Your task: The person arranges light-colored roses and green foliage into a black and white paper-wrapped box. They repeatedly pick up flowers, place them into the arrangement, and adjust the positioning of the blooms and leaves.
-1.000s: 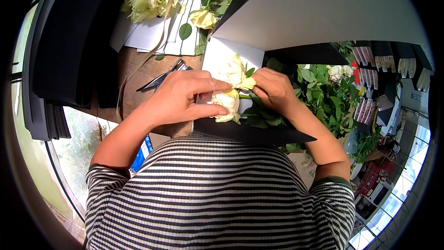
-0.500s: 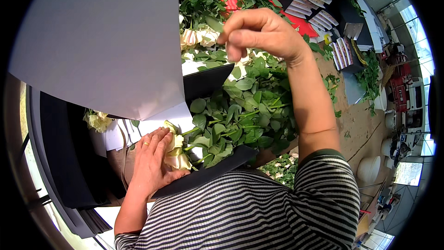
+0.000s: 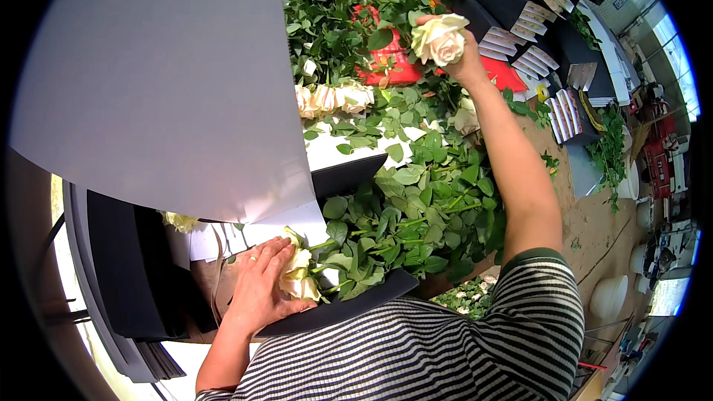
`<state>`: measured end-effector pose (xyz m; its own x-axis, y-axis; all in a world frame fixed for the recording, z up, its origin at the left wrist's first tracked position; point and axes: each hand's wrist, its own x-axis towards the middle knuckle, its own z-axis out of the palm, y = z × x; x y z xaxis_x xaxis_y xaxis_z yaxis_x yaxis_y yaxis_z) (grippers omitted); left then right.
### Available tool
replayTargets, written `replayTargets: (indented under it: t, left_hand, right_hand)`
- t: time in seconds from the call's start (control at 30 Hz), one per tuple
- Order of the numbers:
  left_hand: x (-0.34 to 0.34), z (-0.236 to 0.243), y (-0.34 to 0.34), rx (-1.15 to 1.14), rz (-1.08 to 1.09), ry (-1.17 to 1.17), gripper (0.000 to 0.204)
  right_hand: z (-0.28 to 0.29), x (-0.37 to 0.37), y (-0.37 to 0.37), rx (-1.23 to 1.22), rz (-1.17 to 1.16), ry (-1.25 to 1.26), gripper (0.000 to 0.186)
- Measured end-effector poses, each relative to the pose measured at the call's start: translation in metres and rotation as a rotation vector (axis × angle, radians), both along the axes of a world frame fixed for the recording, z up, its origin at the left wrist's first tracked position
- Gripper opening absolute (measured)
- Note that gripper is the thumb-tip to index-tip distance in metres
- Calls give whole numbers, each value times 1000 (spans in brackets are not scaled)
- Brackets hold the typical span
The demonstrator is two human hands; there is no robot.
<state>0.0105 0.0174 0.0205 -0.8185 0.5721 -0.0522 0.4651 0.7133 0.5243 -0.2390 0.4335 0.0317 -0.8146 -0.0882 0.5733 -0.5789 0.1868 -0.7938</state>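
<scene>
My left hand [image 3: 260, 282] wears a ring and cups a few pale roses [image 3: 298, 282], its fingers and thumb closed around the side of the blooms. Their leafy green stems [image 3: 408, 234] stretch to the right, between a curved black cardboard sheet [image 3: 356, 310] near my body and a black upright flap [image 3: 349, 177]. My right hand [image 3: 468, 65] is reached out at the upper right, closed on a pale cream rose [image 3: 442, 38]. The bloom turns toward me and hides most of the fingers; the grip on its stem cannot be seen clearly.
A large grey panel [image 3: 156, 82] blocks the upper left. Beyond it lie a row of pale roses [image 3: 334, 99] and heaped leafy stems [image 3: 319, 18] over red wrapping [image 3: 394, 67]. Dark boxed rose bunches [image 3: 512, 0] stand at the upper right. White buckets [image 3: 609, 297] are at the right.
My right hand, earlier pinched above the stems beside the panel, has moved up and right and now holds a rose. The left hand stays on its roses; the whole view has shifted slightly.
</scene>
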Motion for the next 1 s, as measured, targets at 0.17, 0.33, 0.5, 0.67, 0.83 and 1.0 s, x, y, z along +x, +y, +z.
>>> replayTargets:
  t: [0.17, 0.33, 0.5, 0.67, 0.83, 1.0]
  left_hand:
    - [0, 3, -5, -20, -15, 19, 96]
    - [-6, 6, 0, -39, -34, 27, 96]
    - [-2, 3, -4, 46, -41, 86, 95]
    - [-7, -1, -4, 135, -69, 99, 88]
    - [11, -18, -17, 157, 64, 134, 78]
    - [16, -10, -19, 35, 118, 86, 80]
  right_hand:
    - [77, 16, 2, 381, -503, 366, 30]
    - [122, 52, -16, 316, -509, 620, 39]
    - [195, 135, -30, 568, -725, 1054, 48]
    - [209, 214, -114, 786, -191, 704, 54]
    - [84, 193, -176, 848, 398, 44, 43]
    - [-16, 173, -200, 799, 400, -193, 35]
